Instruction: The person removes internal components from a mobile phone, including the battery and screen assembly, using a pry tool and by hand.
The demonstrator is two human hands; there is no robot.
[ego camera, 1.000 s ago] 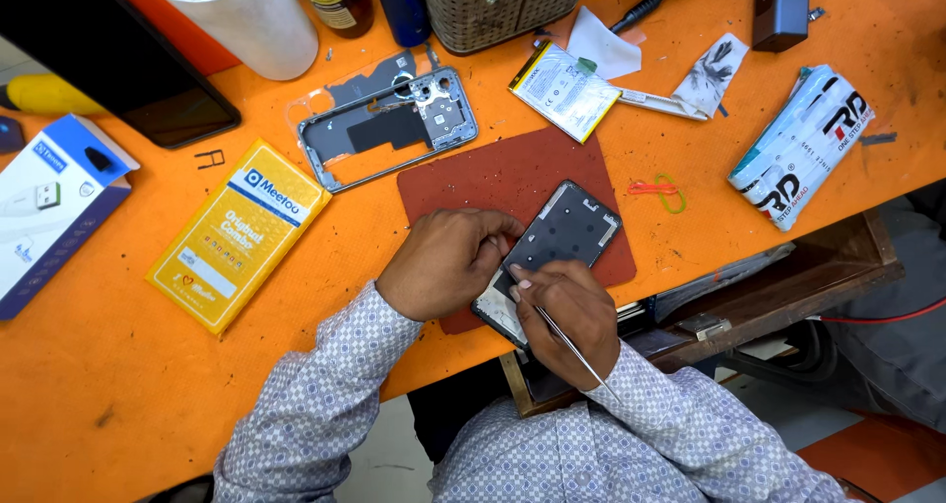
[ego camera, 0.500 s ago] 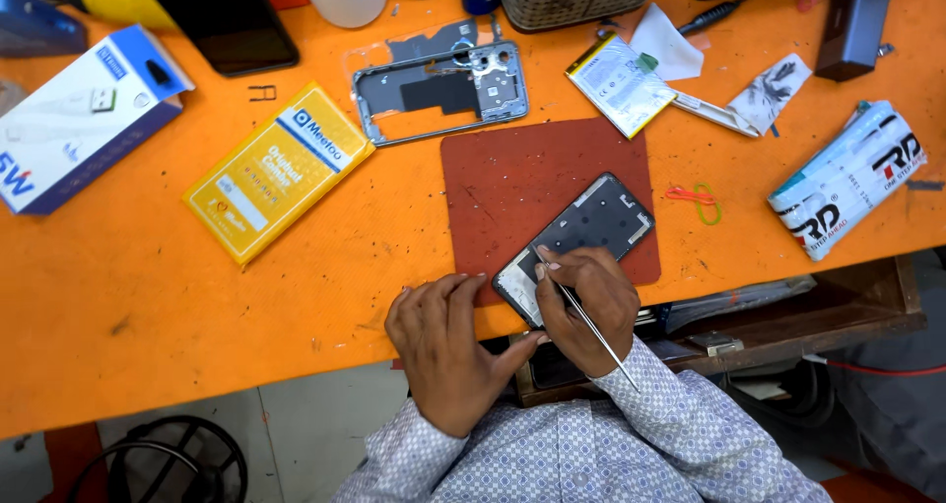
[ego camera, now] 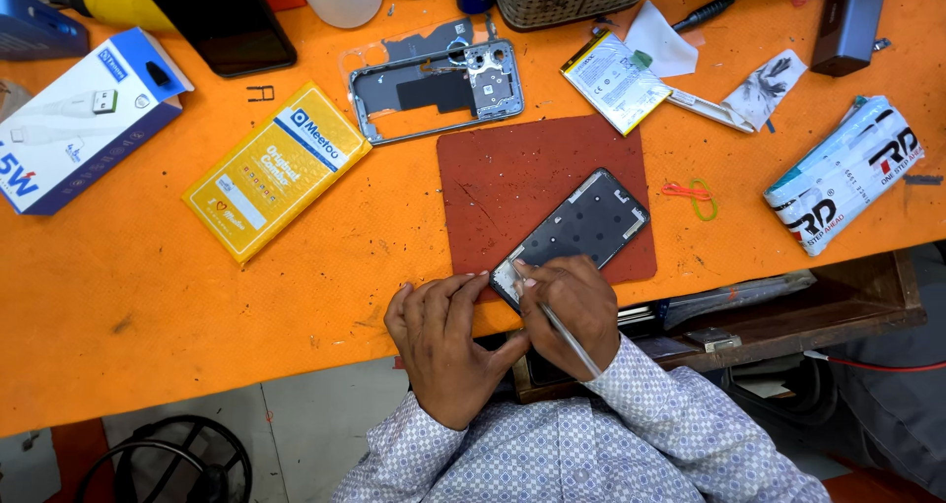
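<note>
While the left hand (ego camera: 448, 340) lies flat and holds nothing at the orange surface (ego camera: 197, 296) edge, the right hand (ego camera: 570, 306) grips a thin metal tool (ego camera: 567, 334). At its 12 o'clock, the dark phone panel (ego camera: 576, 229) rests on the red mat (ego camera: 522, 178).

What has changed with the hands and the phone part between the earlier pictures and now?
The left hand slid off the phone panel to its lower left; now only its fingertips touch the panel's corner. The right hand stayed on the panel's lower end and kept hold of the thin metal tool. The panel stayed on the red mat, and the things around it on the orange table kept their places.
</note>
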